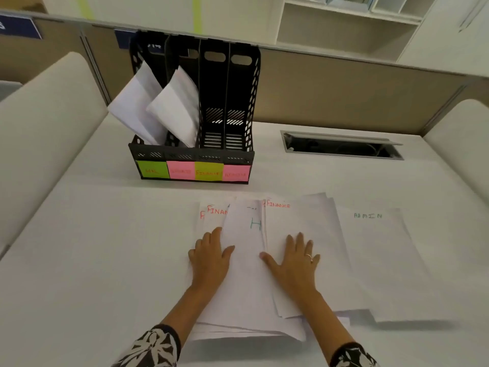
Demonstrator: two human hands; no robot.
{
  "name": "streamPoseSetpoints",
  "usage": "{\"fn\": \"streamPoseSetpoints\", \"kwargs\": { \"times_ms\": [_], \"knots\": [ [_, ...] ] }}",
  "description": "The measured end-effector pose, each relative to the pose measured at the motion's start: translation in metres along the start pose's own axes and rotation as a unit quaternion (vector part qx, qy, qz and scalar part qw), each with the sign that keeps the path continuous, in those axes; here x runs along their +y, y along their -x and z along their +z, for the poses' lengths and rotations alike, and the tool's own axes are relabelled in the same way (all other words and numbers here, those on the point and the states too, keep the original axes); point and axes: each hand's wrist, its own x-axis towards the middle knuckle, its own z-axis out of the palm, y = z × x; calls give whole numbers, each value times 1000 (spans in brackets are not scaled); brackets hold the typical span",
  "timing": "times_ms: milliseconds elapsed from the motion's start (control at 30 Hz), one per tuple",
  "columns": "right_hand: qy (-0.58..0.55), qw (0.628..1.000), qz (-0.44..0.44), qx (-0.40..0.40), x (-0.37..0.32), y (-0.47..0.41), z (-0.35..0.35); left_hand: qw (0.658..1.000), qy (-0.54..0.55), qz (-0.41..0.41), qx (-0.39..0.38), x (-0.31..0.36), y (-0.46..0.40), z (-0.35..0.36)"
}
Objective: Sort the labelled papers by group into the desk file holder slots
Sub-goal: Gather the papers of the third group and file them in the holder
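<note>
- Patterned black-and-white sleeves (156, 348) sit at the near edge, both forearms reaching out over the white worktop (92, 260).
- Left hand (210, 256) lies flat on the left part of the spread papers (246, 274), fingers (209, 237) straight and a little apart, holding nothing.
- Right hand (293, 260) lies flat on the sheet marked FINANCE (301, 229), fingers wide, a ring (309, 256) on one.
- Between the hands a sheet shows a green H (255, 223).
- To the right lies a sheet marked ADMIN (381, 260).
- Farther off stands the black file holder (227, 102), four slots with green and pink sticky labels (193, 172) on its front; white papers (158, 107) lean in the two left slots.
</note>
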Motion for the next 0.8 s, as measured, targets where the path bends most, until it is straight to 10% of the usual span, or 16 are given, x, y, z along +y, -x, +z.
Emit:
{"fn": "streamPoseSetpoints", "kwargs": {
  "times_ms": [200,400,800],
  "knots": [
    [-3,997,-57,54,-14,0,-14,990,-38,92,104,33,13,3],
    [-114,981,-131,91,-8,5,-25,982,170,81,-13,69,15,21],
    [-267,951,123,90,96,-52,-67,986,132,-33,-91,93,-2,38]
  ]
}}
